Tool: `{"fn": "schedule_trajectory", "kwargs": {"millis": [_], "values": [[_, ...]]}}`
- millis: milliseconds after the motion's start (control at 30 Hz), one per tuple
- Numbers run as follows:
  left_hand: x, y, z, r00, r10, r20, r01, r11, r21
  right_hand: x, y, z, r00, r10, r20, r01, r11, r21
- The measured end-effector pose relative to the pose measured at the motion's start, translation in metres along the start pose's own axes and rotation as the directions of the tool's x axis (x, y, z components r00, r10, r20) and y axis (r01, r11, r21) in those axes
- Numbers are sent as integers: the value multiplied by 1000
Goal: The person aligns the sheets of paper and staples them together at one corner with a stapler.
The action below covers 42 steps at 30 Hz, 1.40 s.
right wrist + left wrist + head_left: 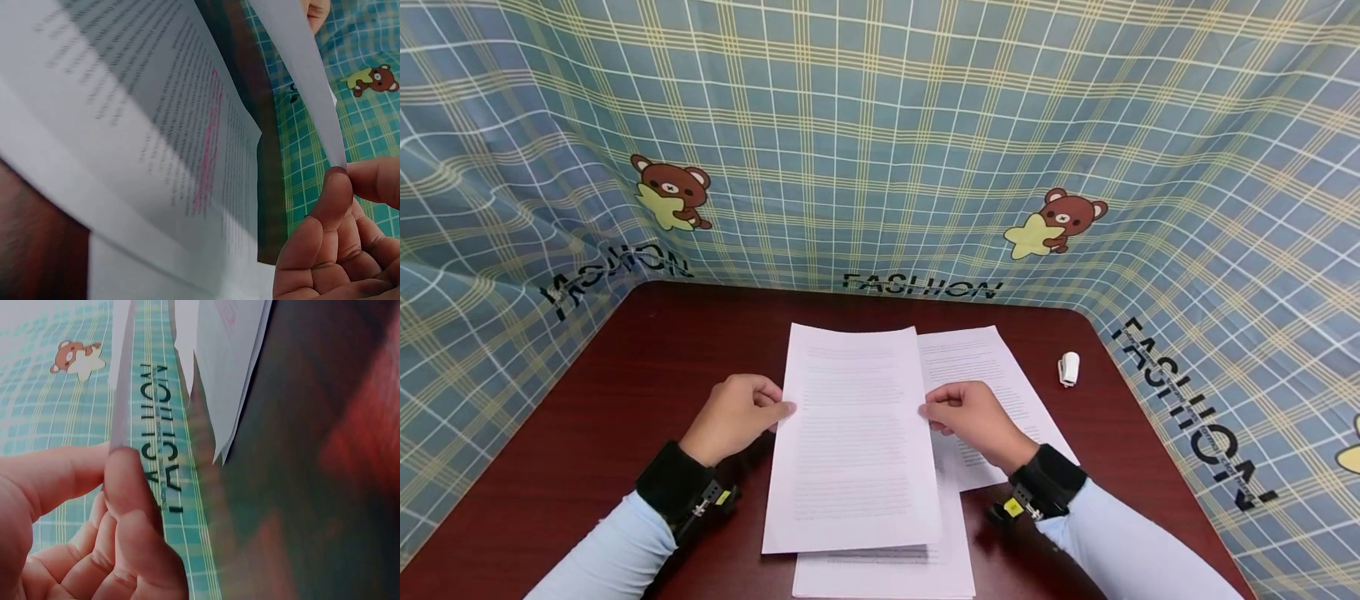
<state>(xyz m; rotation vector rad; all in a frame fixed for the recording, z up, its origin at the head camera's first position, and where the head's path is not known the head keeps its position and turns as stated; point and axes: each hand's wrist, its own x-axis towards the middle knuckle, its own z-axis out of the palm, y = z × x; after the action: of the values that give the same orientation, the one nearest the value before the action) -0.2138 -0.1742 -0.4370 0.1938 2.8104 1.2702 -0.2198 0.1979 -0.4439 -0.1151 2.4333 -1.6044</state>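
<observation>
A printed sheet of paper (853,433) is held up over the table between both hands. My left hand (737,417) pinches its left edge between thumb and fingers, and my right hand (977,421) pinches the right edge. Seen edge-on in the left wrist view, the held sheet (120,412) rises from the fingertips. Beneath it, partly covered, lie more papers (887,577) near the front. Another printed sheet (973,358) lies slanted to the right, partly under my right hand. Pink marks show on a printed page (206,156) in the right wrist view.
A small white stapler-like object (1069,369) sits on the dark red table (700,333) at the right. Plaid cloth (865,150) with bears and lettering surrounds the table's back and sides.
</observation>
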Motion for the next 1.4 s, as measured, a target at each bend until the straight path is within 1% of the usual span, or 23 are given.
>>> {"fn": "schedule_trajectory", "kwargs": {"millis": [233, 433, 633, 800, 1100, 1167, 1400], "values": [[-5, 3, 14, 999, -3, 42, 4, 1000, -29, -14, 13, -5, 999, 20, -28, -20, 1000, -15], [-8, 6, 25, 996, 19, 82, -14, 998, -61, -25, 23, -8, 998, 26, -48, -29, 997, -66], [-10, 10, 35, 993, 43, 112, -33, 996, -87, -34, 32, -8, 997, 43, -71, -50, 995, -88], [-12, 10, 43, 991, 43, 125, -34, 997, -72, -37, 38, -7, 994, 64, -93, -76, 989, -127], [-13, 8, 53, 992, 32, 118, -29, 999, -31, -43, 42, -7, 995, 47, -83, -63, 979, -196], [-13, 8, 55, 992, 33, 120, -30, 999, -21, -43, 42, -6, 995, 44, -86, -63, 973, -223], [-14, 8, 58, 992, 47, 114, -49, 999, 16, -44, 41, -3, 991, 25, -134, -68, 941, -331]]}}
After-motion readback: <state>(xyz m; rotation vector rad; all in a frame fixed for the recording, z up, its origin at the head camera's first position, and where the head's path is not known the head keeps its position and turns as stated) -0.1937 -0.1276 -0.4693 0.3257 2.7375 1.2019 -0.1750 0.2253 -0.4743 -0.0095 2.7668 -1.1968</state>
